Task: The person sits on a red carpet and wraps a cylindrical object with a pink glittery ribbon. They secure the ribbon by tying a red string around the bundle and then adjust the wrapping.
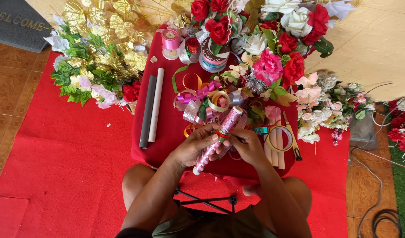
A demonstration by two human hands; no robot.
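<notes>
Bare forearms and knees; what looks like an olive-green garment at the lap.

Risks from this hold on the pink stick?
1. The left hand grips the glittery pink stick mid-length while the right hand pinches a red-green band on it; the band might slip or unwind.
2. The stick's top end sits close to the curled ribbons; tilting it may snag them.
3. The tape ring lies at the red table edge beside the right hand; an elbow move might knock it off.
</notes>
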